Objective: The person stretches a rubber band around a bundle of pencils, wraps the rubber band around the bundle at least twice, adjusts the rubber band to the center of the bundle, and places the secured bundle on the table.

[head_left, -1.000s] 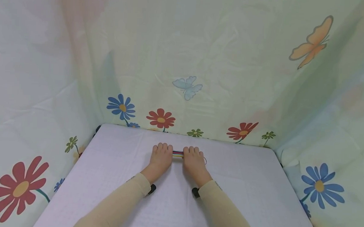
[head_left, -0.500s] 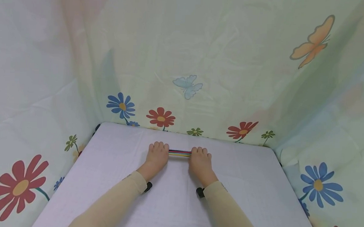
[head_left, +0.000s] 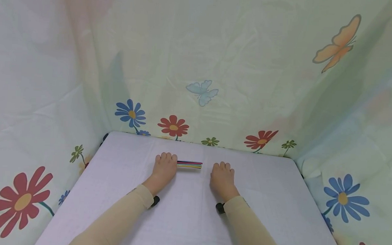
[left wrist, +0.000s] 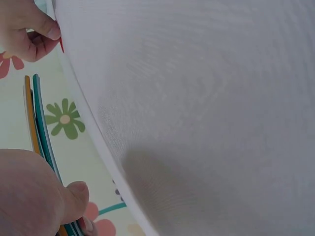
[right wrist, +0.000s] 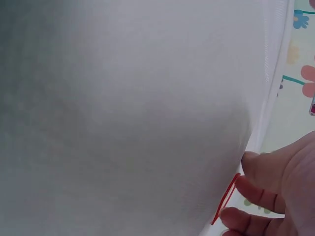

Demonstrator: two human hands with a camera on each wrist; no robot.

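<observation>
Where sticks (head_left: 189,164) are: above table (head_left: 261,197), free ends jutting toward right hand (head_left: 222,177).
Left hand (head_left: 165,168): fingers curled round sticks.
Right hand: near stick ends but apart, thumb and fingers pinching red loop (right wrist: 224,196).
Backdrop (head_left: 249,66): floral, behind table.
</observation>
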